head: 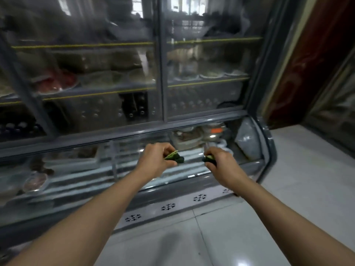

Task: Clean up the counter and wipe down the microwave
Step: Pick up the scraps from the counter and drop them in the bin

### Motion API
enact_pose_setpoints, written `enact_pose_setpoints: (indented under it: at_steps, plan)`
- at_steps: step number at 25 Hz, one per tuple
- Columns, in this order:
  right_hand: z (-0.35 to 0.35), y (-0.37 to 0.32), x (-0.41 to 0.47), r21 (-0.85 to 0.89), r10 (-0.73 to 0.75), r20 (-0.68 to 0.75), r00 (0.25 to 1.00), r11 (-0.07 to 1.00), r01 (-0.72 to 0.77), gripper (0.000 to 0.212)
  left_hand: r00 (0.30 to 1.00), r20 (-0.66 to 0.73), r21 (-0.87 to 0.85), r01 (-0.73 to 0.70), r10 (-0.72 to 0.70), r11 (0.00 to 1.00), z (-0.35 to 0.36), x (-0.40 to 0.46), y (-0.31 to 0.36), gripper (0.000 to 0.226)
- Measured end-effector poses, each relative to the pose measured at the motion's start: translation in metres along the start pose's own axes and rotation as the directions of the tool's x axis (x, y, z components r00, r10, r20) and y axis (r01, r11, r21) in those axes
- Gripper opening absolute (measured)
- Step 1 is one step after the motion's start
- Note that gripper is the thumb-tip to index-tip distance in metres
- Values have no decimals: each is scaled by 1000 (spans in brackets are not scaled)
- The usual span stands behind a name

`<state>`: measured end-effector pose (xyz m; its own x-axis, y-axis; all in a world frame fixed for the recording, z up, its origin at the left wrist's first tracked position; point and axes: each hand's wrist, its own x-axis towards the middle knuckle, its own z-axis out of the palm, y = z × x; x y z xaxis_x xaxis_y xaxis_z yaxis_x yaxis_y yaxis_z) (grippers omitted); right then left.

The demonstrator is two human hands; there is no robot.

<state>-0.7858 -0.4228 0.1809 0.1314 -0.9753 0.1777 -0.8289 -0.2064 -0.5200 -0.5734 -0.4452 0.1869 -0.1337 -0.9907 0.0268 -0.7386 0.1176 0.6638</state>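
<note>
Both hands carry greens to the display fridge [192,121]: the left hand [155,160] grips a leafy bunch [173,157], the right hand [219,162] a cucumber piece [208,158]. Next, probably, sliding its door open.

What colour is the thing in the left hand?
Dark green with paler green edges, seen in the head view.

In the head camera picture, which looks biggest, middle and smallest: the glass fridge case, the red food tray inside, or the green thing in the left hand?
1. Glass fridge case: biggest, it fills most of the view.
2. Red food tray: middle, though it is blurred behind glass and farther away.
3. Green thing in the left hand: smallest, even though nearest.
</note>
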Motion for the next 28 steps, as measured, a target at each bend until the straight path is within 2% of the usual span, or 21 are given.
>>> enact_pose_setpoints:
  at_steps: [6,11,16,20,28]
  plan:
    - [-61,81,-75,-39,247,-122,961,967,-253,20,962,171,-15,-212,212,977,86,13,85,31]
    - [-128,174,-123,-54,347,-214,913,929,-366,20,907,253,-48,-337,338,940,171,24,187,29]
    - [-199,274,-156,-32,408,-270,872,901,-432,23,871,290,-94,-386,397,917,264,37,287,27]
    - [-253,352,-180,-23,463,-290,838,872,-490,22,833,354,-96,-421,426,902,334,48,361,33]
    - [-318,483,-170,-14,524,-306,795,832,-554,22,791,408,-113,-452,456,885,436,111,462,34]
